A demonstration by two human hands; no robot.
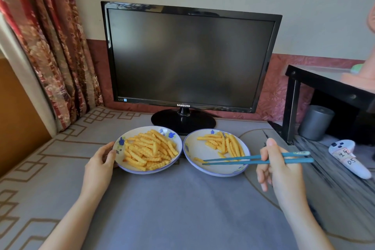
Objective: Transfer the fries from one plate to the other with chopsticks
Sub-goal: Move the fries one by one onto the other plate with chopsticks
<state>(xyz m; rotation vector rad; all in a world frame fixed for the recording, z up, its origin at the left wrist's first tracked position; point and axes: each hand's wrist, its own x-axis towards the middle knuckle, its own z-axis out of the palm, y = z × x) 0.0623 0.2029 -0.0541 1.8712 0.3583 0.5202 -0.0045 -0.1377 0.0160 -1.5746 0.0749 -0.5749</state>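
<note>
Right hand [282, 168] fingers [263, 153] pinch chopsticks [239, 159], tips empty, barely parted over right plate [197, 150]; left of it, left hand [101, 160] grips fries plate [132, 134]

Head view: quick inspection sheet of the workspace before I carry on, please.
surface: grey patterned cloth, lying flat.
job's things: left plate carries the big fries pile; right plate carries the smaller fries pile; the plates sit side by side.
clutter: white controller at right, off the cloth.
grips: left hand holds the left plate's rim; right hand holds the blue chopsticks, tips over the right plate.
cables: nothing seen.
surroundings: dark monitor behind the plates; curtain at left; black table and grey bin at right.
</note>
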